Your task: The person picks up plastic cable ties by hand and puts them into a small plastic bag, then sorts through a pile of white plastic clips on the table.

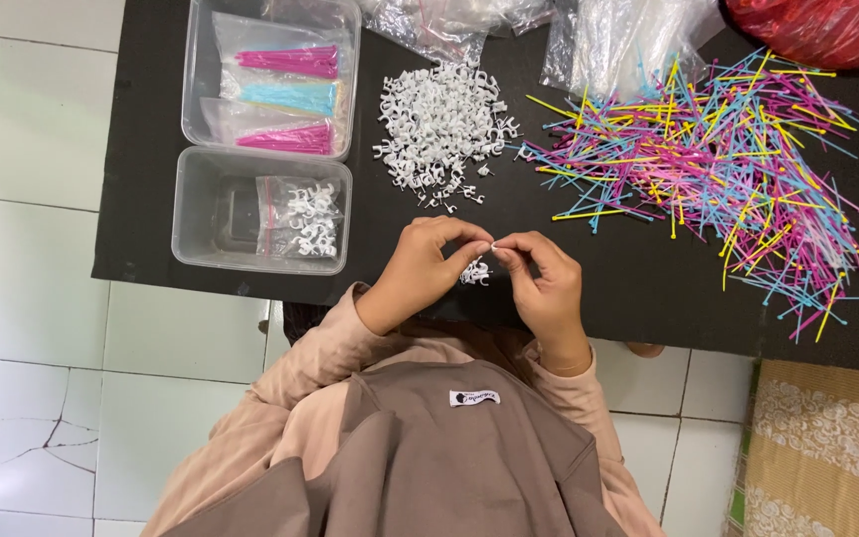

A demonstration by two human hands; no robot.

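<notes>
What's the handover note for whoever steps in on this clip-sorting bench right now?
Left hand and right hand: fingertips pinched together on a small white piece, over a few white clips on the black mat.
Loose clip pile at centre; coloured sticks spread to the right.
Done: bagged clips in the near tub; bagged sticks in the far tub.
Left: both loose piles.

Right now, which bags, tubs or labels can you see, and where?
Upper clear tub, far left: three bags of pink and blue sticks.
Lower clear tub, below it: small bag of white clips.
Clear plastic bags, top middle, crumpled.
Red bag, top right corner.
White cloth label, on brown garment, small rectangle.
</notes>
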